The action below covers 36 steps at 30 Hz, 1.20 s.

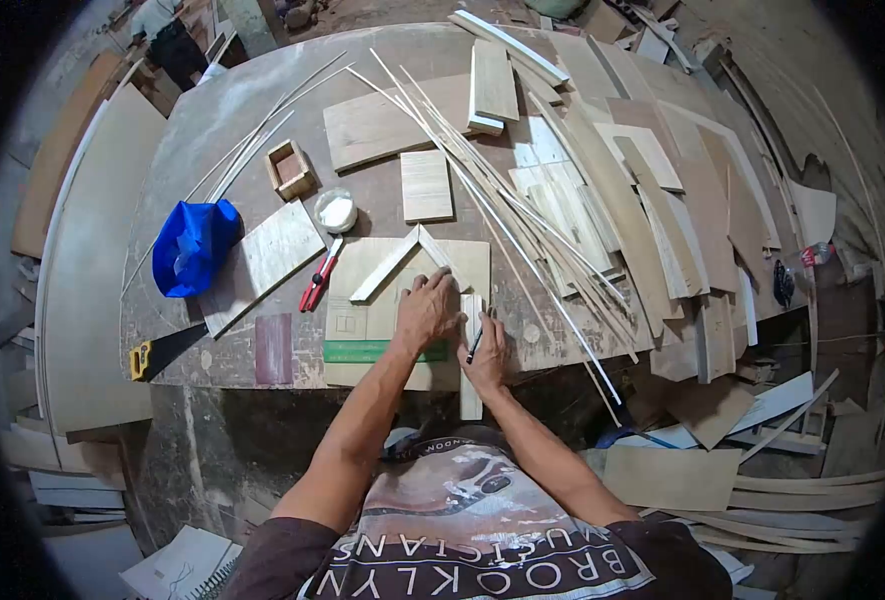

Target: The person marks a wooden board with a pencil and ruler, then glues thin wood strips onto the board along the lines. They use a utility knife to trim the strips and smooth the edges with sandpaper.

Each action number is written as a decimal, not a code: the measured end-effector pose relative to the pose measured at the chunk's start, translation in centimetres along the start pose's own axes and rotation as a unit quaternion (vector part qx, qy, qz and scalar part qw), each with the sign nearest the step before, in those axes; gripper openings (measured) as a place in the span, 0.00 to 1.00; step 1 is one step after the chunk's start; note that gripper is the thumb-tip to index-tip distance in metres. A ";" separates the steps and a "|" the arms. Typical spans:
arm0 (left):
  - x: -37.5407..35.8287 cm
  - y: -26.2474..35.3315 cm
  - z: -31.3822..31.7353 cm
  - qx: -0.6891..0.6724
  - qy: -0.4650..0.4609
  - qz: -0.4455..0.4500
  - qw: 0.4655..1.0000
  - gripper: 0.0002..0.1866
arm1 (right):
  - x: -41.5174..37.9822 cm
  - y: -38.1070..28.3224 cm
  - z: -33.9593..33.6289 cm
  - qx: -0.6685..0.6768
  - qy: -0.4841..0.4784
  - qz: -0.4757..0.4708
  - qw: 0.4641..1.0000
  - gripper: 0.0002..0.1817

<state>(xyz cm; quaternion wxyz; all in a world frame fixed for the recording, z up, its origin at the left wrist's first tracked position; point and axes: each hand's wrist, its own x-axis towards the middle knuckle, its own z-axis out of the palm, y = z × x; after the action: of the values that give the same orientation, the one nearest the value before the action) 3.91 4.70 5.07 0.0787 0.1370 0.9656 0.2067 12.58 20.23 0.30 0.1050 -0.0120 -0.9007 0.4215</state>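
Note:
My left hand (428, 308) presses near the lower end of the right leg of a V-shaped pair of pale wood strips (386, 263), which lies point-up on a thin board (367, 325). My right hand (484, 352) holds a dark pen (476, 340) with its fingers closed, beside a narrow upright wood strip (471, 385) that overhangs the table's front edge. The left hand's fingertips touch the wood and reach toward this strip's top. A green band (382, 351) crosses the board's lower part. A red cutter (319, 278) lies left of the board.
A white tub (335, 211), a small wooden box (290, 169), a blue bag (194, 248) and a handsaw (168, 352) are on the left. Long thin strips (522, 215) and stacked boards (652, 200) cover the right. Another person (169, 45) is at the far left.

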 end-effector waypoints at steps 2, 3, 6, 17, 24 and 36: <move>-0.1 0.1 0.0 0.000 -0.001 -0.003 1.000 0.42 | 0.0 -0.1 -0.1 -0.012 -0.017 0.001 1.000 0.40; -0.1 0.1 -0.1 -0.001 0.000 -0.006 1.000 0.43 | -0.1 0.0 -0.1 -0.011 -0.016 0.002 1.000 0.40; 0.1 0.2 -0.2 0.000 -0.011 -0.010 1.000 0.42 | -0.2 0.0 0.1 -0.006 -0.012 0.004 1.000 0.41; -0.2 0.2 -1.0 -0.008 -0.011 0.001 1.000 0.39 | -0.2 -0.3 0.5 -0.018 -0.006 0.012 1.000 0.41; -0.2 -0.2 -0.7 -0.016 -0.005 0.012 1.000 0.39 | -0.2 -0.5 0.6 -0.037 0.019 0.008 0.999 0.39; -0.2 -0.2 -0.9 -0.011 -0.005 0.010 1.000 0.39 | 0.0 -0.8 1.0 -0.042 0.011 0.020 0.999 0.40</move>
<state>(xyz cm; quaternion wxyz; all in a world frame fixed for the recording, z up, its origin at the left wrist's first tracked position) 3.92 4.15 5.80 0.0826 0.1471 0.9614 0.2172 12.48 19.00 0.26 0.1060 -0.0391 -0.9159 0.3852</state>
